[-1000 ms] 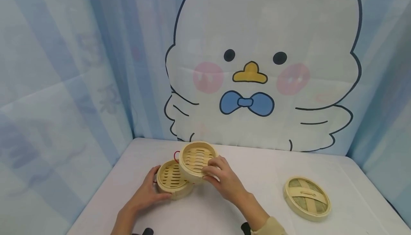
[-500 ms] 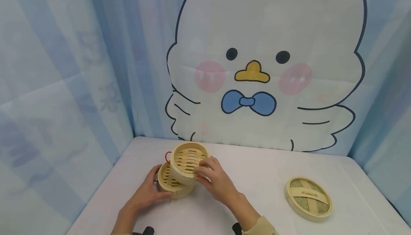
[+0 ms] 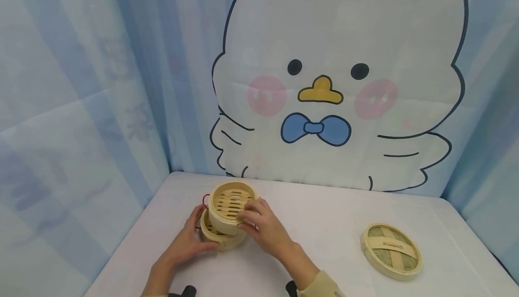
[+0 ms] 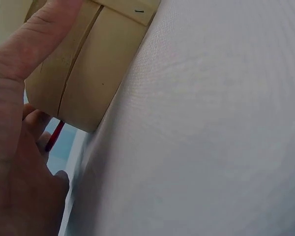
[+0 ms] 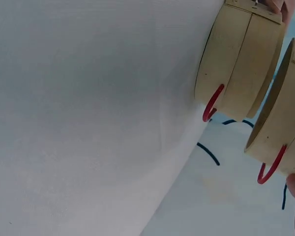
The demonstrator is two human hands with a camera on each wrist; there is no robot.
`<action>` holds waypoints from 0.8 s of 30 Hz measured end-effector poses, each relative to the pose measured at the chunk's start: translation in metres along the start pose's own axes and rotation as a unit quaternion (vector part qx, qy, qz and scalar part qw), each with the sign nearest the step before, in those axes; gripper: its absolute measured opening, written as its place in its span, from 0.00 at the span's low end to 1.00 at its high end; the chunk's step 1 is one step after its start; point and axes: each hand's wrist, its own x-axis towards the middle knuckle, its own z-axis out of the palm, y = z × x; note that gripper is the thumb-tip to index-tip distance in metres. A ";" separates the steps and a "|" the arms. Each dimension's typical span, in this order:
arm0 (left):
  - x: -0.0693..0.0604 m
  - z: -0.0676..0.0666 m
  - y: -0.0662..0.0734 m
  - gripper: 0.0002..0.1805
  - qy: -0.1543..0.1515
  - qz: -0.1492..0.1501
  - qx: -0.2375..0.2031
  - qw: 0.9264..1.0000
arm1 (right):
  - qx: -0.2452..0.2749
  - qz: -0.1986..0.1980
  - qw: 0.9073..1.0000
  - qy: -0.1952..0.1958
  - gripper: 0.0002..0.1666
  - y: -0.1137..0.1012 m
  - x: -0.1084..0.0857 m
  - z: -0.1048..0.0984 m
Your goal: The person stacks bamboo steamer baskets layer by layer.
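Observation:
A small bamboo steamer basket (image 3: 227, 243) stands on the white table, with my left hand (image 3: 184, 245) curved round its left side, thumb at the front. Above it, my right hand (image 3: 267, 229) pinches the right rim of a second steamer basket (image 3: 222, 221) with a slatted base. This upper basket covers much of the lower one, slightly tilted and set back. In the right wrist view a gap shows between the lower basket (image 5: 236, 64) and the upper basket (image 5: 285, 118). Both carry red loops. In the left wrist view, my thumb (image 4: 39, 37) lies against the lower basket's wall (image 4: 88, 73).
A round bamboo steamer lid (image 3: 391, 252) with a crossed strap lies on the right of the white table (image 3: 320, 225). Behind the table hangs a curtain (image 3: 308, 162) printed with a white cartoon bird; blue striped cloth (image 3: 81, 130) closes the left side.
My right hand has carried the upper steamer basket leftward and slightly down, so it now covers more of the lower basket. My left hand has stayed on the lower basket.

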 end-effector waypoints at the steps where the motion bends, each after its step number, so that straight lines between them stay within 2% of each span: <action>1: 0.000 0.000 0.000 0.68 -0.001 -0.003 0.001 1.000 | 0.000 -0.001 1.000 0.000 0.11 0.000 0.000 0.001; 5: 0.001 0.000 0.000 0.70 0.000 -0.016 0.006 1.000 | 0.002 -0.006 1.000 0.002 0.11 -0.001 0.002 0.004; 15: 0.003 0.001 -0.005 0.70 0.004 -0.021 0.006 1.000 | -0.010 -0.014 1.000 0.005 0.12 -0.001 0.007 0.011; 24: 0.002 0.001 -0.002 0.69 0.005 -0.026 -0.001 1.000 | -0.006 -0.006 1.000 -0.002 0.12 -0.002 0.006 0.017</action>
